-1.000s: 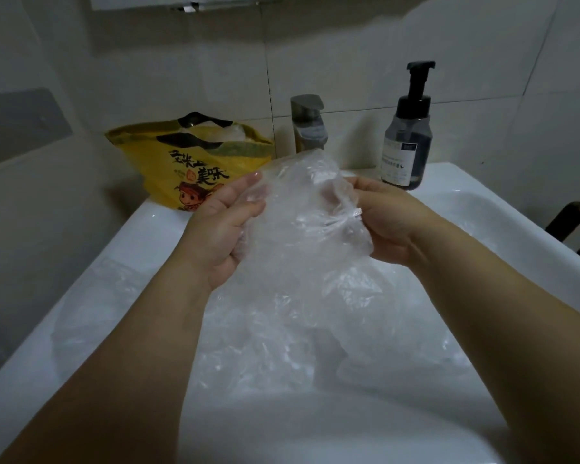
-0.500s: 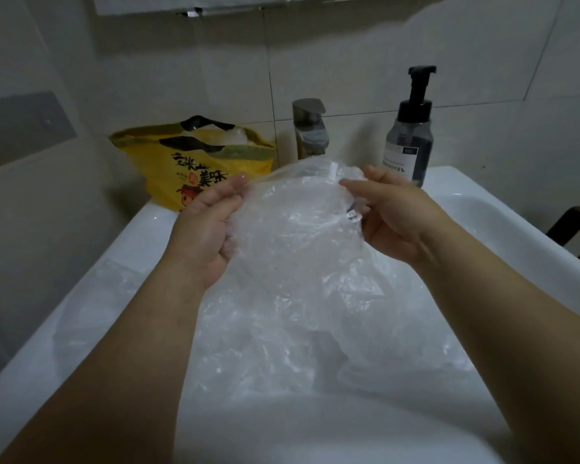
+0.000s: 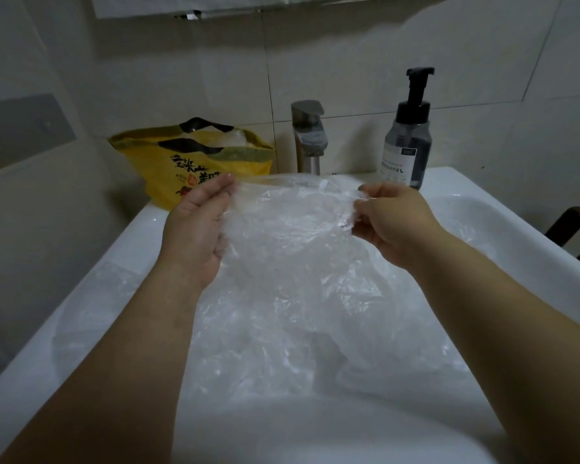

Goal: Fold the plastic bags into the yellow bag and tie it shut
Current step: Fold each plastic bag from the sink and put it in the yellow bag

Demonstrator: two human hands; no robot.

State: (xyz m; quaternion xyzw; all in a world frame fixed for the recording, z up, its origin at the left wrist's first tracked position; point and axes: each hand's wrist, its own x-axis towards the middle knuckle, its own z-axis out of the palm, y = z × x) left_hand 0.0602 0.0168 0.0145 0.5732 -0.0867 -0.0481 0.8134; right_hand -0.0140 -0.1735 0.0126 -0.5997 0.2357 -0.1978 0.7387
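Pinching clear plastic bag (image 3: 290, 239) top edge: left hand (image 3: 198, 229) one end, right hand (image 3: 397, 222) other; yellow bag (image 3: 168, 162) behind.

Left hand (image 3: 195, 229), right hand (image 3: 395, 226): pinch grips

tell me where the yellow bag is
Head view: the yellow bag stands on the sink, back left corner, left of the faucet and behind the left hand.

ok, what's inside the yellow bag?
Crumpled clear plastic shows in the open mouth of the yellow bag. Anything lower is hidden by its opaque sides.
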